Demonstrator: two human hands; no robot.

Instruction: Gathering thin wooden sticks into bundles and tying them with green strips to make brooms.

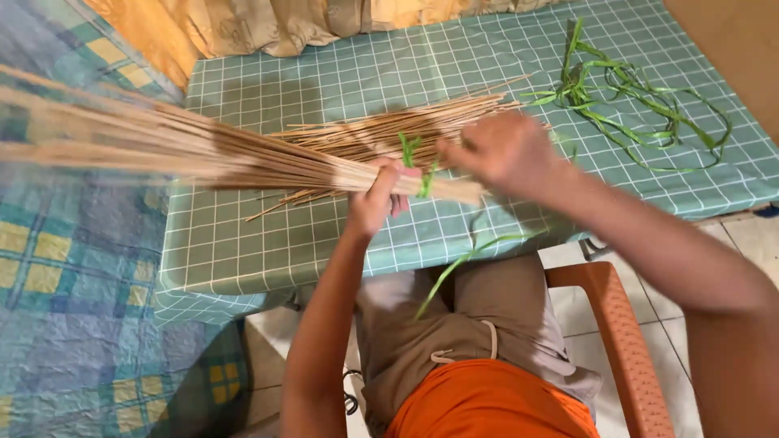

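Near me, left hand (377, 199) grips stick bundle (243, 154), right hand (503, 150) pinches green strip (414, 158) w/ closed fingers: tying step; next needs firm pull.

Low table (243, 259) under a green-and-white checked cloth, running from the near left corner away to the far right. Lying flat on the cloth at mid-table: a loose pile of thin tan sticks (357, 138), tips fanning toward the far right. Off at the far right end, a tangle of green strips (633, 89), spread loosely, well apart from the near edge. Bare checked cloth across the near left stretch.
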